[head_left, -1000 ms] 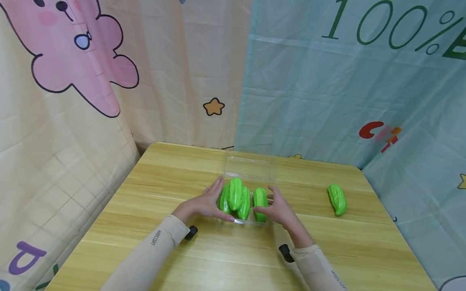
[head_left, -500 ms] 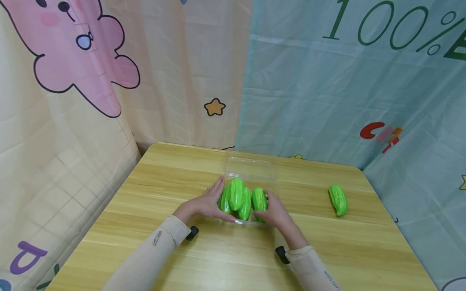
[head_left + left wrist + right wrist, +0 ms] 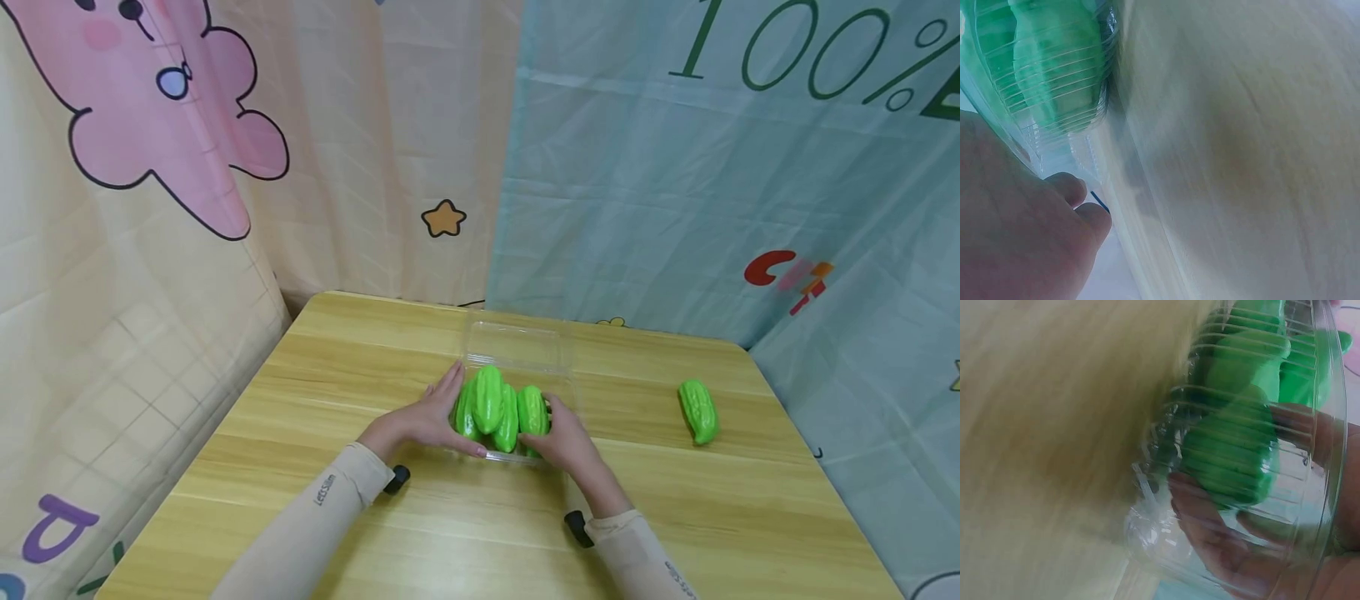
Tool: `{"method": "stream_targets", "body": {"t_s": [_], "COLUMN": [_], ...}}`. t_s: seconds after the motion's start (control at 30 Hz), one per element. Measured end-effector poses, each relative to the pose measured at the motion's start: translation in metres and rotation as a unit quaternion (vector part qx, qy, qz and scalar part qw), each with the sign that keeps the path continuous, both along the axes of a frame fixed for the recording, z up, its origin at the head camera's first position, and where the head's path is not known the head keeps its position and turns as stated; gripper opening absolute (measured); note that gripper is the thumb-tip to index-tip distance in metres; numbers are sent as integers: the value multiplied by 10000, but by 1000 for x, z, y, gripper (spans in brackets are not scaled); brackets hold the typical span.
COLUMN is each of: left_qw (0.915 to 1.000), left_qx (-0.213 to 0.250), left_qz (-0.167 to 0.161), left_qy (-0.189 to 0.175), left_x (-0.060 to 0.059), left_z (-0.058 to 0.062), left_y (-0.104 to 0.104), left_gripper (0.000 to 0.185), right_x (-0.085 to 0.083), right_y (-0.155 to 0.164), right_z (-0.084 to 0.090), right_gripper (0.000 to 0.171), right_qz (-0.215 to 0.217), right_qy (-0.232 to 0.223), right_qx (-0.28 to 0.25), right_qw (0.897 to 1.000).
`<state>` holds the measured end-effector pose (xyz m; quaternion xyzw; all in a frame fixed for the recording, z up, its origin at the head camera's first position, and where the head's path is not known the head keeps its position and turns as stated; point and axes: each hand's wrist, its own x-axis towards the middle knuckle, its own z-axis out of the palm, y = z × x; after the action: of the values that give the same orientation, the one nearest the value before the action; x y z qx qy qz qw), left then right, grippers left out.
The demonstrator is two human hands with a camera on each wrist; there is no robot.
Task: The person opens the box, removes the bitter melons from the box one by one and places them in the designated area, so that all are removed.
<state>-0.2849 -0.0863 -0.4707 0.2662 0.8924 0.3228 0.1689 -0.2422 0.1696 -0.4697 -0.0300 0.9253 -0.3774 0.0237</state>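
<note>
A clear plastic clamshell box [image 3: 512, 457] stands mid-table with several glossy green bitter melons in it. One bitter melon [image 3: 488, 398] lies on top of others at the left. My left hand [image 3: 429, 423] rests against the box's left side, its fingers straight toward the back corner and its thumb along the front rim. My right hand [image 3: 567, 439] reaches inside and grips the rightmost bitter melon [image 3: 532, 407] between thumb and fingers. The right wrist view shows those fingers [image 3: 1200, 528] through the ribbed wall, close round the bitter melon [image 3: 1232, 453].
The box's hinged lid [image 3: 513, 343] lies folded back behind it. Another bitter melon [image 3: 698, 412] lies alone on the wooden table [image 3: 375, 342] at the right. Printed curtains [image 3: 360, 167] hang close behind the table and along both sides.
My right hand has moved in leftward and closed its fingers round the rightmost bitter melon, which has shifted slightly left. My left hand stays at the box's left side.
</note>
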Motion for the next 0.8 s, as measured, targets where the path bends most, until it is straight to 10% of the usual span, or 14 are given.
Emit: {"method": "stream_targets", "body": {"t_s": [0.8], "left_qw": [10000], "left_qx": [40], "left_qz": [-36], "left_qy": [45], "left_x": [0], "left_z": [-1], "left_y": [1], "left_gripper": [147], "right_x": [3], "right_y": [4], "right_z": [3], "right_gripper": [74], "right_qz": [-322], "right_qy": [410], "right_qx": [-1108], "right_qw": [9925]}}
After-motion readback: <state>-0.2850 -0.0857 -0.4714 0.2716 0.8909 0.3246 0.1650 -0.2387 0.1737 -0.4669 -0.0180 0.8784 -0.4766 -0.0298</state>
